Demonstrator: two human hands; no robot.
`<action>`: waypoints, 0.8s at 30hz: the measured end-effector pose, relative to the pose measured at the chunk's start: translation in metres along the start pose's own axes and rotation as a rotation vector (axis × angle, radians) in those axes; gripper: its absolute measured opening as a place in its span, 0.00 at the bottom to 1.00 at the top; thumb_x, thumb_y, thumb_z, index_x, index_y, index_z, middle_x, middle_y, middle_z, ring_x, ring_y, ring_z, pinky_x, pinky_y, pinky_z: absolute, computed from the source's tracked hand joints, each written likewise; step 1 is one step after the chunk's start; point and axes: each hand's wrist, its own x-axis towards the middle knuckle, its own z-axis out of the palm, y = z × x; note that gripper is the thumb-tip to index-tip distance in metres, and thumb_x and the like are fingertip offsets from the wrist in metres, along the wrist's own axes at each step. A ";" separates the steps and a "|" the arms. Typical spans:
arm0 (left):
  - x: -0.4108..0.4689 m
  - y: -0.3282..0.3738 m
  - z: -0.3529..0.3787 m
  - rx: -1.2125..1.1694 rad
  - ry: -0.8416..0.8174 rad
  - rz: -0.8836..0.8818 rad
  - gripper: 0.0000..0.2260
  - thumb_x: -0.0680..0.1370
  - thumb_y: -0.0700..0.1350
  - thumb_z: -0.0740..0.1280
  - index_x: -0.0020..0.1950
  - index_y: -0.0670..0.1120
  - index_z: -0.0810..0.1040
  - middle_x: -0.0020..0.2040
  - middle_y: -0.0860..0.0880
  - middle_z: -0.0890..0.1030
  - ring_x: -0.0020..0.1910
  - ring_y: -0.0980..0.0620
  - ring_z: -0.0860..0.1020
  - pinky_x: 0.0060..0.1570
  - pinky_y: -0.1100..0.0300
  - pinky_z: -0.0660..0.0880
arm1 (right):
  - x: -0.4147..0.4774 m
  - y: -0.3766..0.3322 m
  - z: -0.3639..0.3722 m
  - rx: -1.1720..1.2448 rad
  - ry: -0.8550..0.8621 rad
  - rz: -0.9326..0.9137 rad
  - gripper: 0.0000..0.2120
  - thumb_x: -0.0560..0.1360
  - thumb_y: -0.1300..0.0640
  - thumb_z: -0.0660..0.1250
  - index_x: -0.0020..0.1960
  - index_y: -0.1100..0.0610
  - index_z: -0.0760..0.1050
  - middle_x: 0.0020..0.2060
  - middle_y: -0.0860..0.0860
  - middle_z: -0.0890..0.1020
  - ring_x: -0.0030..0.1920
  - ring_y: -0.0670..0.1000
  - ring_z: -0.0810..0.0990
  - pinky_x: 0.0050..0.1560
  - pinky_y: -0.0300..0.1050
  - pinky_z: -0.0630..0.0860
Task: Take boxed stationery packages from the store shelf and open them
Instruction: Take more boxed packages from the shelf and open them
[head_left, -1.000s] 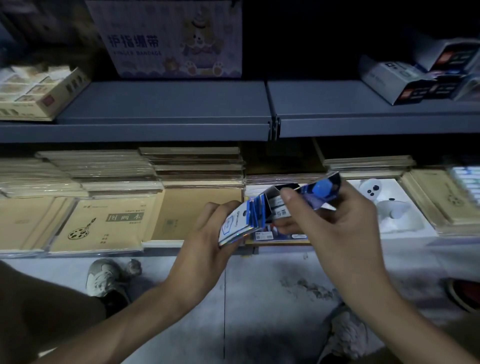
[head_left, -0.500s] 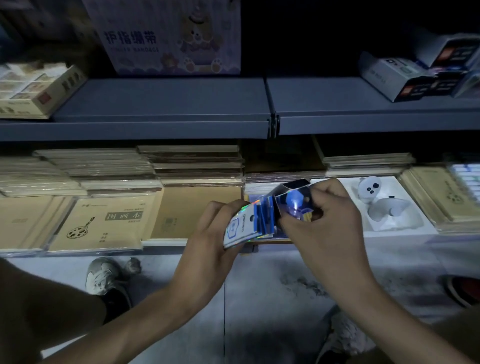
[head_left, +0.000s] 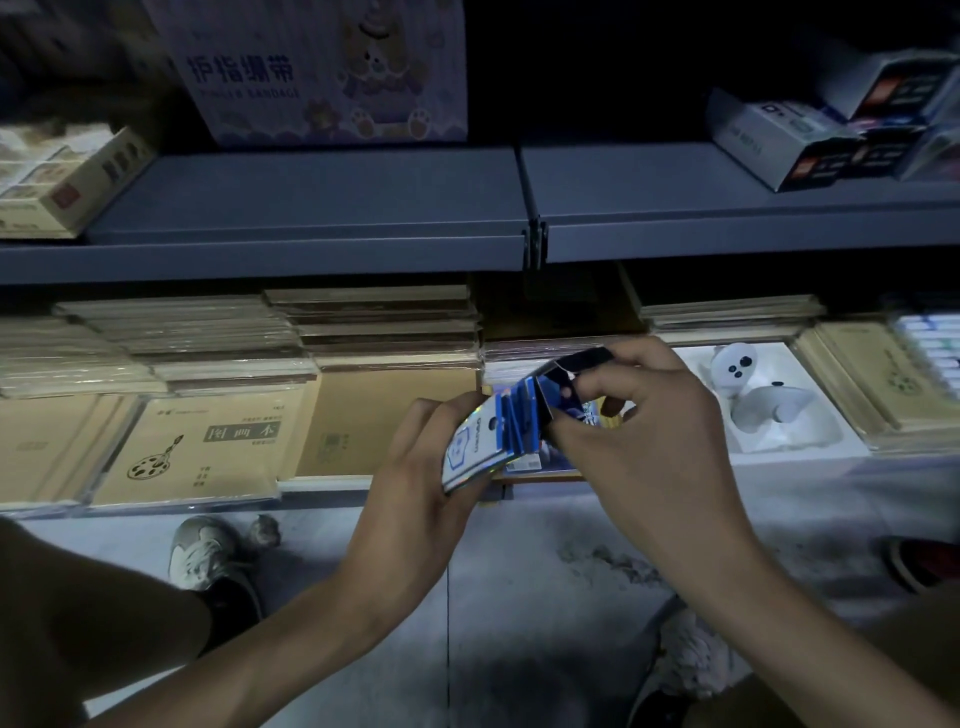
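Before the lower shelf (head_left: 322, 486) of kraft sketchbooks (head_left: 202, 452), the left hand (head_left: 415, 483) grips a small blue-and-white boxed package (head_left: 485, 447) from below, while the right hand (head_left: 644, 431) pinches its raised dark end flap (head_left: 582, 361) with curled fingers.

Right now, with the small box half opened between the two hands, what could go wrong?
1. The right hand pinches the dark flap and bends it back; a strong pull may tear it.
2. Blue packs show at the open end of the box, which the left hand grips in the air above the floor. If the box tips, they may slide out and fall.
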 end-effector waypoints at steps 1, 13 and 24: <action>0.000 0.001 0.000 0.001 0.000 0.006 0.21 0.78 0.39 0.74 0.67 0.55 0.74 0.54 0.62 0.72 0.54 0.66 0.74 0.50 0.75 0.67 | 0.001 0.000 0.000 -0.022 -0.004 0.007 0.08 0.63 0.51 0.74 0.31 0.41 0.77 0.49 0.40 0.78 0.40 0.37 0.76 0.39 0.26 0.67; -0.002 0.010 0.000 -0.033 0.007 -0.016 0.23 0.78 0.37 0.74 0.69 0.54 0.75 0.53 0.61 0.73 0.53 0.65 0.75 0.48 0.75 0.69 | 0.014 0.004 -0.001 0.291 -0.203 0.477 0.25 0.64 0.53 0.82 0.57 0.48 0.77 0.47 0.53 0.85 0.46 0.51 0.86 0.40 0.41 0.78; -0.001 0.010 -0.003 -0.028 -0.001 -0.039 0.20 0.79 0.42 0.74 0.69 0.53 0.75 0.54 0.58 0.74 0.56 0.66 0.74 0.50 0.76 0.68 | 0.016 0.004 -0.002 0.348 -0.272 0.475 0.14 0.67 0.59 0.79 0.52 0.52 0.83 0.41 0.51 0.86 0.36 0.41 0.82 0.33 0.31 0.73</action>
